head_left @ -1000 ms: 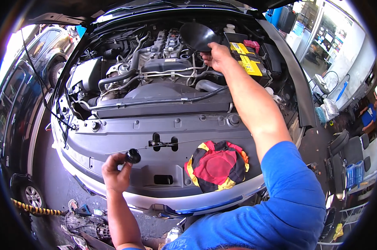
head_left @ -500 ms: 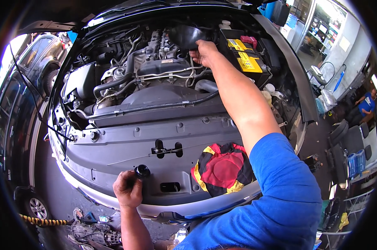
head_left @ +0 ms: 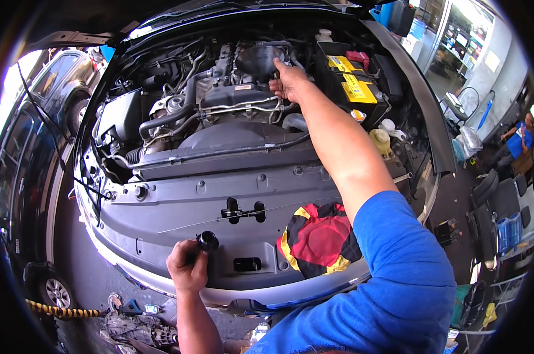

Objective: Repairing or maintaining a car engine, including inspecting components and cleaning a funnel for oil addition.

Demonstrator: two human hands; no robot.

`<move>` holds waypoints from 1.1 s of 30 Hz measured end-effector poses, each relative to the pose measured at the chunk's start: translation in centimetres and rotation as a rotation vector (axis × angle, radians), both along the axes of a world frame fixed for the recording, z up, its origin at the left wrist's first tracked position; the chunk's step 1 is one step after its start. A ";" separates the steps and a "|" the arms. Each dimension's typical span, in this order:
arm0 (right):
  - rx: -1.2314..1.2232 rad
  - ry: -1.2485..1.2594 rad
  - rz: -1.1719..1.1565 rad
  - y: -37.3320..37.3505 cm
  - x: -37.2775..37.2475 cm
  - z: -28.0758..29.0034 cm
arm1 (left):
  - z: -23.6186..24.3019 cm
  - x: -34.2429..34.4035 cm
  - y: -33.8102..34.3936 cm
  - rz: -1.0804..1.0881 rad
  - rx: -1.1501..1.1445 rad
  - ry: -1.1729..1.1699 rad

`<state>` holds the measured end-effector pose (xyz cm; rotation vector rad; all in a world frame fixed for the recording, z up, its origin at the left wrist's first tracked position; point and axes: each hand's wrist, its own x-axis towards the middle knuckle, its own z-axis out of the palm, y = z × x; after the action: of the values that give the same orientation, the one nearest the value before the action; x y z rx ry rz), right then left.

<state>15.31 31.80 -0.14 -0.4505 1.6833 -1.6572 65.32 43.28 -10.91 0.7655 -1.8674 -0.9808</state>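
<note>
My left hand (head_left: 188, 264), over the front edge of the car, has its fingers closed around a round black cap (head_left: 207, 240). The cap's ridged end sticks out past the thumb. My right arm reaches across the engine bay. At its far side my right hand (head_left: 289, 81) grips the rim of a wide black funnel (head_left: 258, 61), which is smeared by motion. The funnel is above the back of the engine (head_left: 234, 94), and its lower end is hidden. A red, black and yellow cloth (head_left: 322, 239) lies on the front panel, beside my right upper arm.
A battery with yellow labels (head_left: 359, 88) sits right of the engine. A thin metal rod (head_left: 267, 209) crosses the front panel (head_left: 154, 212). A hood prop (head_left: 60, 150) slants at left. Removed machinery (head_left: 140, 330) lies on the floor. Another person (head_left: 519, 141) is at far right.
The funnel has moved slightly nearer and left over the engine, with my right hand on it. My left hand still holds the cap. The whole view has shifted slightly.
</note>
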 end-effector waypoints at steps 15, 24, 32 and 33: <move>0.014 0.411 0.299 15.8 2.4 1.9 | 3.5 -2.8 -1.2 -0.048 -0.034 -0.381; -0.046 0.484 0.095 43.2 9.9 -0.6 | 2.4 -3.2 -1.9 0.038 -0.125 -0.772; 0.230 0.283 0.258 62.6 22.6 -15.5 | 1.6 -1.1 -3.8 0.249 -0.394 -0.477; 0.353 0.281 0.246 64.7 23.9 -18.0 | 1.3 -3.2 -3.7 0.243 -0.419 -0.360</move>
<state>39.17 96.54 -18.18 -0.7061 1.9858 -1.1300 62.15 39.53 -9.64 0.9237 -2.1261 -0.2915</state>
